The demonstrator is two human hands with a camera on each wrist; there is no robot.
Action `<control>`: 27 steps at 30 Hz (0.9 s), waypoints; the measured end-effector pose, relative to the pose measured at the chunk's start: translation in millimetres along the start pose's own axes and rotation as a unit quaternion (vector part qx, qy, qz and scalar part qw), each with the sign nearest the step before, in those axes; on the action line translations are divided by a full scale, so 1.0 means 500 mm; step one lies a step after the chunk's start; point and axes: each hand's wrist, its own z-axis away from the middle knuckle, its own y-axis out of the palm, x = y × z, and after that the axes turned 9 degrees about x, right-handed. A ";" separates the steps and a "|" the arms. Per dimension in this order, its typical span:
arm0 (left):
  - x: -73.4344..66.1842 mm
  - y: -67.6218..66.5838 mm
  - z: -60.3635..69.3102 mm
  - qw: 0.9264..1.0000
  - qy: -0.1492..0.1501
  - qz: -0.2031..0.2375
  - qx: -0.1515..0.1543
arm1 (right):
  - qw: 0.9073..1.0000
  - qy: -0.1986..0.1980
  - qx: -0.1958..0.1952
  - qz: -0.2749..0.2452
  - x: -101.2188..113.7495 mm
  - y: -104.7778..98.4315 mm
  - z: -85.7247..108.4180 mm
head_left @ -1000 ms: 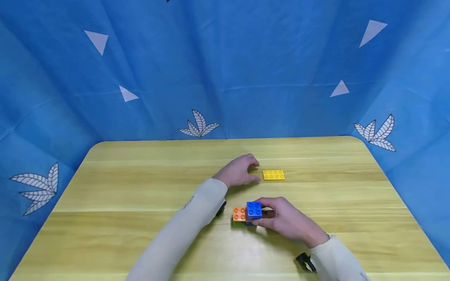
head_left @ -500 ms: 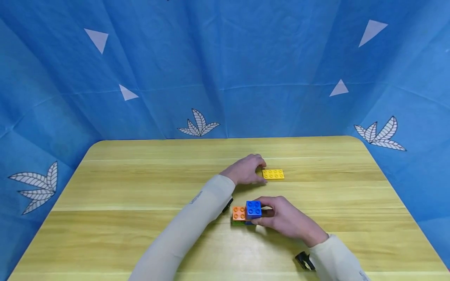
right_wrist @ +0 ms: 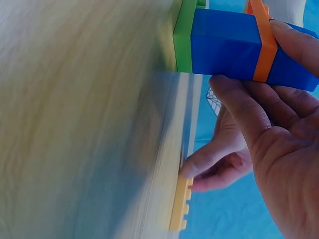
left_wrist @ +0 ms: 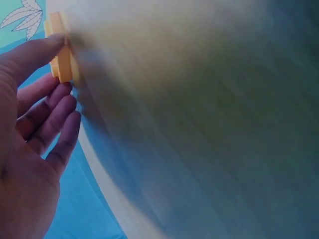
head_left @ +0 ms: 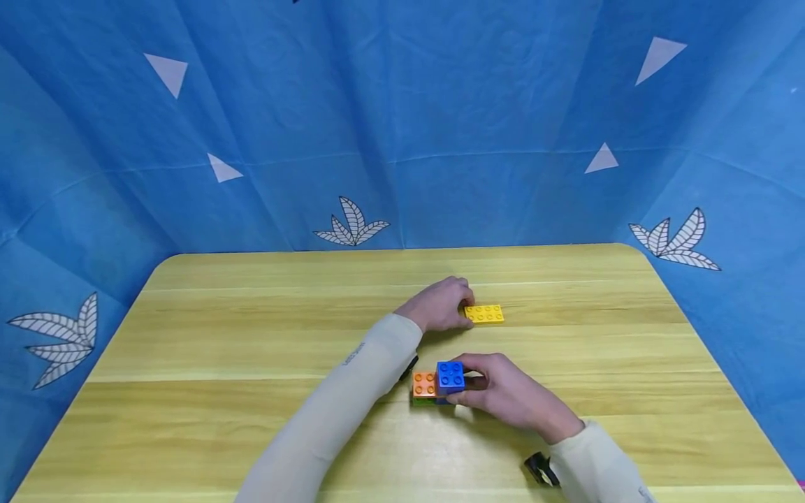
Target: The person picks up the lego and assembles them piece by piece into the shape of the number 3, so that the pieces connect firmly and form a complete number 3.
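My left hand (head_left: 437, 306) pinches the left end of a flat yellow building brick (head_left: 485, 314) lying on the table. In the left wrist view, the thumb and index finger meet that yellow brick (left_wrist: 63, 65) while the other fingers stay loosely bent. Nearer to me, my right hand (head_left: 506, 392) holds the upper blue brick (head_left: 450, 376) of a small stack from its right side. The right wrist view shows the stack's layers: a green plate (right_wrist: 184, 42), a lower blue brick (right_wrist: 227, 42), an orange plate (right_wrist: 265, 47) and the upper blue brick on top.
Everything stands on a light wooden table (head_left: 251, 328). Behind it and at both sides hangs a blue cloth (head_left: 478, 105) with printed leaves and triangles. Black wrist straps show at the left cuff and the right cuff (head_left: 541, 469).
My left hand has moved right to the yellow brick and now pinches its end. The right hand keeps its hold on the stack. The head view has shifted slightly.
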 end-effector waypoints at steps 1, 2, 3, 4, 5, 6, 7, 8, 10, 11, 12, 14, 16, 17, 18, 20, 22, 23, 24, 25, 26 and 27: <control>0.001 0.000 0.004 1.000 -0.003 -0.003 0.001 | 1.000 -0.001 0.001 -0.003 0.000 0.001 -0.001; 0.003 0.001 0.008 1.000 -0.006 -0.003 0.003 | 1.000 -0.002 0.001 -0.004 0.000 0.002 -0.001; 0.005 0.000 0.013 1.000 -0.010 0.000 0.004 | 1.000 -0.003 0.002 -0.006 -0.001 0.003 -0.001; 0.006 -0.001 0.019 1.000 -0.012 0.005 0.006 | 1.000 -0.004 0.001 -0.007 -0.001 0.004 -0.001; 0.008 -0.002 0.025 1.000 -0.015 0.012 0.007 | 1.000 -0.004 0.000 -0.004 -0.001 0.004 -0.001; 0.010 -0.003 0.032 0.999 -0.019 0.026 0.007 | 1.000 -0.005 -0.001 -0.003 -0.002 0.005 -0.001; 0.013 -0.003 0.038 0.999 -0.020 0.042 0.005 | 1.000 -0.005 -0.003 0.001 -0.003 0.005 0.000; 0.016 -0.003 0.043 0.998 -0.023 0.059 0.003 | 1.000 -0.006 -0.004 0.005 -0.004 0.005 0.000; 0.022 -0.002 0.053 0.995 -0.029 0.094 -0.004 | 1.000 -0.006 -0.008 0.011 -0.005 0.005 0.000; 0.025 0.000 0.058 0.993 -0.031 0.111 -0.008 | 1.000 -0.006 -0.009 0.013 -0.006 0.005 0.000; 0.028 0.002 0.062 0.991 -0.034 0.128 -0.013 | 1.000 -0.006 -0.010 0.013 -0.007 0.005 -0.001; 0.032 0.003 0.071 0.987 -0.039 0.156 -0.019 | 1.000 -0.006 -0.011 0.014 -0.006 0.003 0.000; 0.036 0.005 0.081 0.981 -0.044 0.186 -0.025 | 1.000 -0.003 -0.010 0.011 -0.005 0.003 0.001; 0.038 0.006 0.087 0.978 -0.047 0.200 -0.028 | 1.000 -0.002 -0.010 0.012 -0.005 0.002 0.002; 0.041 0.007 0.092 0.975 -0.052 0.215 -0.031 | 1.000 -0.001 -0.011 0.013 -0.005 0.002 0.003; 0.047 0.009 0.103 0.968 -0.061 0.240 -0.038 | 1.000 0.000 -0.011 0.011 -0.004 0.002 0.003; 0.054 0.011 0.114 0.961 -0.070 0.262 -0.045 | 1.000 -0.001 -0.012 0.012 -0.004 0.002 0.003; 0.058 0.012 0.119 0.958 -0.074 0.273 -0.048 | 1.000 -0.002 -0.013 0.012 -0.004 0.002 0.003; 0.062 0.012 0.124 0.955 -0.077 0.283 -0.051 | 1.000 -0.003 -0.013 0.012 -0.004 0.003 0.002; 0.066 0.013 0.129 0.952 -0.080 0.291 -0.054 | 1.000 -0.005 -0.012 0.011 -0.004 0.003 0.002; 0.069 0.015 0.133 0.949 -0.083 0.298 -0.057 | 1.000 -0.006 -0.011 0.009 -0.003 0.003 0.001; 0.072 0.016 0.138 0.947 -0.085 0.304 -0.058 | 1.000 -0.007 -0.010 0.009 -0.003 0.004 0.001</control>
